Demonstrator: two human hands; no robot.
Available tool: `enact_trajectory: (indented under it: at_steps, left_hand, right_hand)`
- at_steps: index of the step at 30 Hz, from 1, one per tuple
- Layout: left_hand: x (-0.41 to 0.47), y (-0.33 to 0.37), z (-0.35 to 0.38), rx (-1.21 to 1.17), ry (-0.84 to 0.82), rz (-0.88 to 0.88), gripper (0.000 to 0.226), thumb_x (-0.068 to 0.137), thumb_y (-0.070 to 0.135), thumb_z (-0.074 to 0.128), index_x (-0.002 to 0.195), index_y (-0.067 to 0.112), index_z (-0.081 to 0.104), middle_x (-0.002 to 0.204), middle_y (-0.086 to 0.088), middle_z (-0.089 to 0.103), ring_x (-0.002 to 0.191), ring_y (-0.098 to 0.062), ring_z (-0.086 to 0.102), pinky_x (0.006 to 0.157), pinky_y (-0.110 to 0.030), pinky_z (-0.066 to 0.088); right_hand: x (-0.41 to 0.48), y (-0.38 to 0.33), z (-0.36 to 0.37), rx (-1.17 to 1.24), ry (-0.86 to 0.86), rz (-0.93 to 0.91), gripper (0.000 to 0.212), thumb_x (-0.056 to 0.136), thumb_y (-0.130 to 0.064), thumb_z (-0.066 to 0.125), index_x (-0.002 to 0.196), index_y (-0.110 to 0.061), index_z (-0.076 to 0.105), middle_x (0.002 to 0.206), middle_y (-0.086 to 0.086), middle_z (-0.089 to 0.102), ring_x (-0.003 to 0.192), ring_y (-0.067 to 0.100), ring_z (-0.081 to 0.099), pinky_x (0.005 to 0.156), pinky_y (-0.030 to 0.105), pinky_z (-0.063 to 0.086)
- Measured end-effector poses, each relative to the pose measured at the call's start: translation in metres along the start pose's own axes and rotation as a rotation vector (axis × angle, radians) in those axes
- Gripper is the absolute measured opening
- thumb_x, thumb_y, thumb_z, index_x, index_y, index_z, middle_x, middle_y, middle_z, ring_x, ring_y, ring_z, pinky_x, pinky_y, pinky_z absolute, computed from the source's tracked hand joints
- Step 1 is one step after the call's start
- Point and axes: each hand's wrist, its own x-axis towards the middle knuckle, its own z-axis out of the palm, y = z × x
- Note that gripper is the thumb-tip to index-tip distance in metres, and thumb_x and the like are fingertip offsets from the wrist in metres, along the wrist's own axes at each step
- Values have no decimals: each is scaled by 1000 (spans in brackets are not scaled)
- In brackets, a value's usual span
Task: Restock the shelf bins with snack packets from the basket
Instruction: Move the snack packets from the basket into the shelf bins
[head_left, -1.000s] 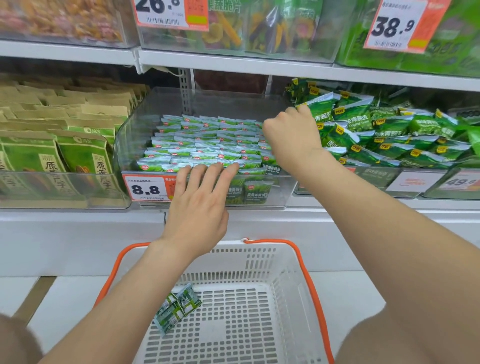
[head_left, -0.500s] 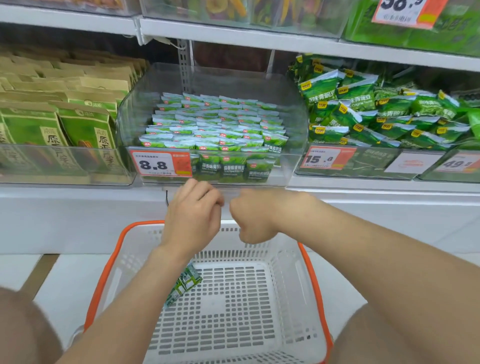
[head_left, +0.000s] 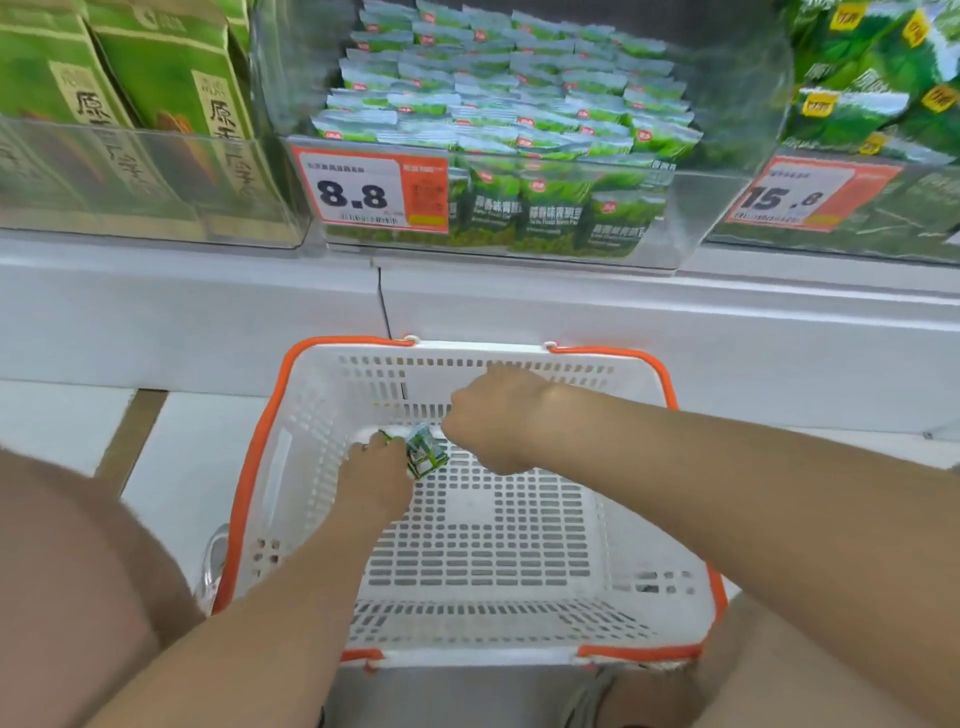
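Three clear bins (head_left: 737, 208) are ranged along a white shelf (head_left: 519, 306) across the 12 o'clock band of the view. Tall green-and-tan pouches (head_left: 171, 88) are stood in the bin at 10 o'clock. Larger green bags (head_left: 872, 78) with yellow marks are heaped in the bin at 2 o'clock, behind a 15.8 tag (head_left: 795, 197). The middle bin is packed with rows of small green-and-white stock sachets (head_left: 498, 98), and an 8.8 tag (head_left: 363, 192) is fixed to its front at 11 o'clock. Pale floor tile (head_left: 192, 467) is noted at 9 o'clock.

A white slotted basket (head_left: 649, 519) with an orange rim is set below the shelf at 6 o'clock. Both forearms are extended into it.

The left hand (head_left: 374, 478) is lowered to the basket's 11 o'clock corner, back upward, with fingers curled down around the snack packets (head_left: 426, 454). The right hand (head_left: 493, 421) is held just beside them at their 2 o'clock, knuckles bent into a loose fist. Its fingertips are hidden, so whether anything is held cannot be told.

The snack packets are small, glossy and green with white. One is tilted on edge against the left hand's thumb side, and a further scrap of green is visible between the left fingers. The print is too blurred to be read.
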Motion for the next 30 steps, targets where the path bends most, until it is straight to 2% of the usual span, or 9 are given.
enact_trajectory:
  at_steps: [2, 5, 9, 12, 15, 19, 23, 27, 30]
  left_hand:
    - [11, -10, 21, -18, -69, -43, 49, 100, 24, 61, 145, 21, 42, 152, -9, 33, 135, -41, 42, 105, -52, 47]
    - [22, -16, 43, 8, -109, -43, 68, 94, 12, 66, 151, 28, 32, 158, -11, 16, 134, -46, 40, 102, -50, 49]
    - [31, -16, 52, 98, -48, -23, 74, 89, 13, 73, 150, 26, 33, 151, -16, 16, 135, -43, 40, 101, -41, 44]
    - [39, -22, 57, 12, -15, -34, 68, 88, 16, 77, 144, 22, 39, 156, -16, 21, 135, -38, 42, 104, -40, 40]
    - [43, -27, 61, -27, 38, -36, 62, 86, 27, 81, 138, 20, 48, 141, -9, 43, 124, -31, 50, 98, -39, 44]
    - [39, -22, 48, -165, 120, -101, 29, 91, 19, 76, 115, 14, 61, 119, -10, 58, 111, -32, 54, 90, -42, 51]
    - [35, -19, 35, -273, 86, -202, 29, 91, 6, 65, 111, 14, 46, 89, -9, 55, 99, -35, 57, 68, -43, 47]
    - [28, -21, 40, -175, -79, -104, 52, 90, 23, 76, 132, 18, 46, 132, -12, 52, 117, -36, 56, 91, -46, 53]
    - [19, -22, 48, -84, -71, -18, 47, 91, 19, 76, 124, 23, 44, 129, -9, 45, 110, -32, 50, 87, -44, 53]
  right_hand:
    - [6, 2, 2, 5, -14, 0, 20, 97, -6, 56, 82, -19, 52, 81, -1, 39, 65, 17, 47, 66, 34, 50]
    - [14, 7, 6, 22, -32, 5, 27, 97, -7, 56, 76, -20, 43, 83, -1, 41, 65, 17, 47, 65, 34, 47]
    - [20, 10, 11, 23, -66, -4, 32, 98, -7, 54, 74, -20, 38, 82, 0, 40, 64, 17, 46, 67, 35, 50]
    - [21, 12, 12, 28, -79, -15, 36, 98, -7, 55, 72, -20, 33, 80, 0, 39, 64, 16, 45, 68, 34, 50]
    - [24, 11, 13, 20, -86, -15, 32, 97, -7, 55, 73, -19, 37, 80, 0, 39, 64, 16, 46, 67, 33, 50]
    - [23, 12, 13, 13, -83, 5, 19, 97, -6, 54, 82, -17, 50, 82, 0, 41, 64, 16, 47, 59, 32, 43]
    - [15, 12, 8, 44, -60, 18, 30, 95, -3, 53, 74, -18, 41, 81, 0, 42, 63, 17, 46, 59, 31, 44]
    - [5, 9, 5, 45, -45, 35, 29, 95, -2, 52, 74, -18, 42, 80, 0, 40, 62, 16, 46, 53, 30, 39]
    - [-1, 7, 6, 69, -35, 44, 30, 96, -3, 52, 74, -18, 40, 80, 0, 39, 62, 17, 45, 53, 31, 38]
